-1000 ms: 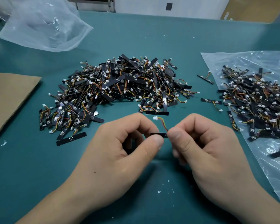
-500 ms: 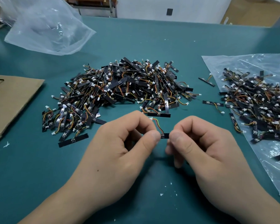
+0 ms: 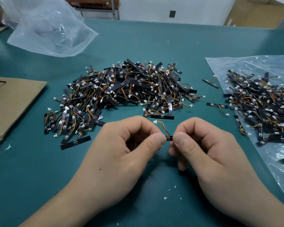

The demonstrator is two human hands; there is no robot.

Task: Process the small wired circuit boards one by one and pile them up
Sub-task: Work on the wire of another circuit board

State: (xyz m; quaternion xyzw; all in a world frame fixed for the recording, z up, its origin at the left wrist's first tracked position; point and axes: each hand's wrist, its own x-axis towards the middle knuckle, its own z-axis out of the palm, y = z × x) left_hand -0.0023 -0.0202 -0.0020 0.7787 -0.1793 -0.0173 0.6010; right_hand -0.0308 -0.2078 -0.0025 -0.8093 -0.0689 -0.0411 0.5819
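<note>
Both hands meet low in the middle of the view, over the teal counter [image 3: 39,177]. The left hand [image 3: 121,148] and the right hand [image 3: 208,149] are both curled, and each pinches one end of a small black board [image 3: 169,138] between thumb and forefinger. The left fingers [image 3: 154,141] grasp its left end and the right fingers [image 3: 180,141] its right end, so only a short middle stretch of the board shows between the two thumb tips. A red and yellow wire [image 3: 164,128] rises from that stretch and curves left to a white plug [image 3: 155,121], which no finger touches. Just beyond the hands a large pile [image 3: 129,89] of the same wired boards spreads over the counter. To the right a second pile [image 3: 261,104] lies on a flat clear bag [image 3: 233,68]. Two loose boards [image 3: 210,83] lie on the counter between the piles, apart from both. A crumpled bag [image 3: 52,30] sits at the far left, and a sheet of cardboard [image 3: 15,102] lies at the left edge. Small white scraps [image 3: 165,197] dot the counter between the wrists.
</note>
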